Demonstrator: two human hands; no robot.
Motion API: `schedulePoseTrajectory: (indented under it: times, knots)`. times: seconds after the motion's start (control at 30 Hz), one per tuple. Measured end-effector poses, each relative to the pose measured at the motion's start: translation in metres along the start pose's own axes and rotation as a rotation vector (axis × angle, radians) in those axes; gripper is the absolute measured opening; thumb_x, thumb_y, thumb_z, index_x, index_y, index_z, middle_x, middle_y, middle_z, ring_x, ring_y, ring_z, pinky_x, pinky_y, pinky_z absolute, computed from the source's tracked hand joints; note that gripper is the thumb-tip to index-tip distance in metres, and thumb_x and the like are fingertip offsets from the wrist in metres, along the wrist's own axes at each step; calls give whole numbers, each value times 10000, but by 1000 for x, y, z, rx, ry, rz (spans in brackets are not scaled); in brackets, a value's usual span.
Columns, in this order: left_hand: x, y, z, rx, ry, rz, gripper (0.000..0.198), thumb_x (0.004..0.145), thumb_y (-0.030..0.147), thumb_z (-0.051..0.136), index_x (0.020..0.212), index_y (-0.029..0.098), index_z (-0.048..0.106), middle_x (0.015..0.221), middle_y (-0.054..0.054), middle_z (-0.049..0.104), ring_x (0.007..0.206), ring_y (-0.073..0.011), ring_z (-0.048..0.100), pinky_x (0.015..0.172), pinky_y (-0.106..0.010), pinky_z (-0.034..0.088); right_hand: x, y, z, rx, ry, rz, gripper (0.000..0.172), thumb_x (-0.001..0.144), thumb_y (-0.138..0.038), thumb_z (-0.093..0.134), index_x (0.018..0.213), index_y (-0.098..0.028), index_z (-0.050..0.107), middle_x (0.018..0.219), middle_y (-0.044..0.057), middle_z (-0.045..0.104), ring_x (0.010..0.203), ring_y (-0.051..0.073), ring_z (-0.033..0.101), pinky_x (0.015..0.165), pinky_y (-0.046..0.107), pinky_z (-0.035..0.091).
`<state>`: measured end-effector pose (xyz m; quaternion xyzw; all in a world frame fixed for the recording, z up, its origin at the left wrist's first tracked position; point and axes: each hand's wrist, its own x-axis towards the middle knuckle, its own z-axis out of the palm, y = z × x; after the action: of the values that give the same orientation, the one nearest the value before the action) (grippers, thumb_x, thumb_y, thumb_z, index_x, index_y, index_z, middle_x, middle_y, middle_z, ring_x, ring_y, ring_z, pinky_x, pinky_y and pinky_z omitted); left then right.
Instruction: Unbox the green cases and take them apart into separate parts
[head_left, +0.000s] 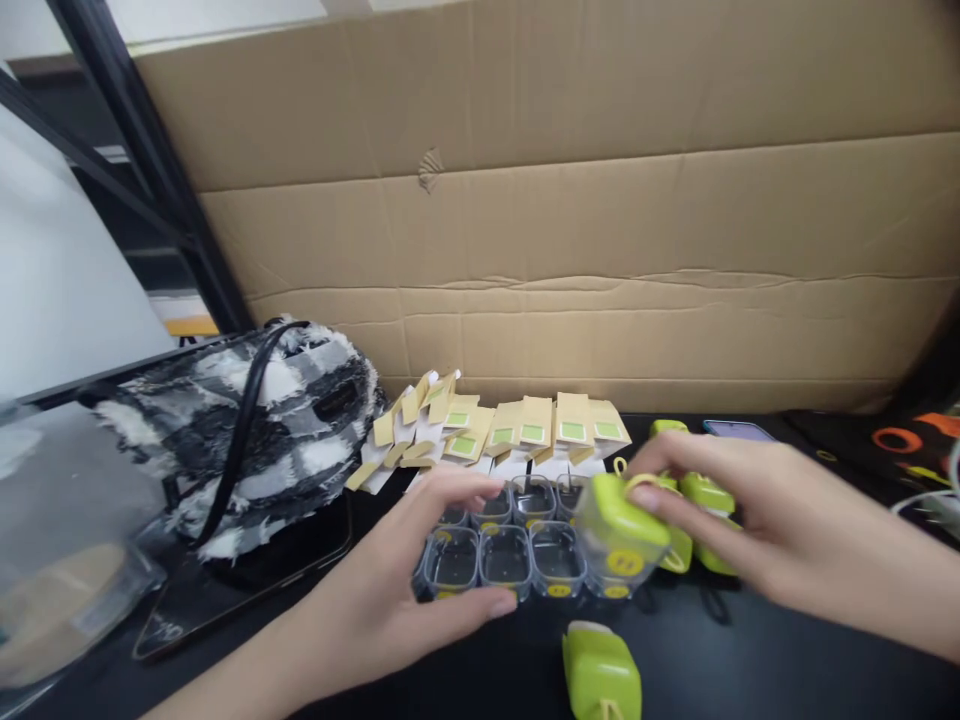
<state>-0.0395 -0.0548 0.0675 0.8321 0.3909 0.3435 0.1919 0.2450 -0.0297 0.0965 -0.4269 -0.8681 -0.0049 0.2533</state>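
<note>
My left hand (409, 580) curls around the left end of a group of clear plastic boxes (504, 555) on the black table, thumb in front, fingers behind. My right hand (739, 520) pinches a clear box with a lime-green lid (619, 530), tilted at the right end of that group. More green-lidded boxes (705, 510) lie under my right hand. One lime-green piece (600, 675) rests on the table nearer me.
A row of small folded cards with green labels (517, 430) leans behind the boxes. A fuzzy black-and-white bag (247, 430) lies left on a dark flat sheet. A cardboard wall (570, 250) closes the back. A phone (739, 430) lies far right.
</note>
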Motion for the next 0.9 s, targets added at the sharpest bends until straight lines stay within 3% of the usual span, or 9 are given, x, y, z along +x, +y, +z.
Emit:
schedulePoseTrajectory:
  times: [0.03, 0.13, 0.33, 0.47, 0.63, 0.8, 0.9]
  knots:
    - [3, 1, 0, -37, -61, -36, 597, 765, 290, 730, 1262, 356, 407, 1213, -2, 564, 1085, -197, 569, 977, -341, 458, 9, -14, 7, 22, -67, -62, 161, 917, -356, 461, 817, -276, 559, 662, -21, 662, 557, 173, 612, 479, 270, 418]
    - [15, 1, -3, -188, -185, -123, 654, 740, 295, 757, 1289, 334, 405, 1289, -13, 545, 1155, -202, 550, 1015, -351, 443, 32, -44, 27, 62, -73, -181, 127, 929, -265, 460, 819, -232, 516, 725, 9, 663, 648, 189, 628, 546, 275, 405]
    - [19, -20, -19, -273, -106, -227, 683, 710, 245, 769, 1297, 261, 421, 1240, -56, 604, 1142, -227, 584, 1024, -388, 448, 62, -57, 59, 91, -1, -202, 85, 913, -221, 492, 864, -186, 551, 746, 32, 690, 644, 194, 627, 543, 264, 356]
    - [16, -28, -31, -278, -159, -262, 616, 735, 237, 738, 1283, 248, 456, 1320, -49, 561, 1165, -206, 574, 1036, -361, 441, 69, -62, 71, 133, 73, -185, 78, 891, -225, 527, 829, -190, 559, 714, 30, 694, 679, 208, 628, 583, 277, 374]
    - [14, -38, -47, -2, -152, -274, 597, 760, 325, 704, 1301, 241, 468, 1350, -64, 542, 1194, -242, 550, 1042, -393, 422, 63, -56, 55, 220, 181, -141, 110, 923, -226, 453, 829, -205, 505, 741, 10, 663, 669, 166, 610, 612, 273, 428]
    - [17, -59, -65, 348, -174, -276, 445, 779, 414, 659, 1172, 213, 601, 1281, -65, 582, 1239, -275, 461, 1087, -429, 304, 24, -11, 19, 154, 232, -21, 141, 907, -330, 507, 812, -237, 552, 758, -2, 665, 690, 171, 624, 627, 281, 457]
    - [18, -66, -71, 363, -209, -328, 461, 778, 428, 654, 1179, 207, 604, 1167, -69, 619, 1065, -270, 539, 951, -403, 408, -7, 18, 9, 104, 252, 105, 161, 888, -405, 538, 849, -258, 591, 822, 8, 705, 704, 182, 656, 612, 268, 488]
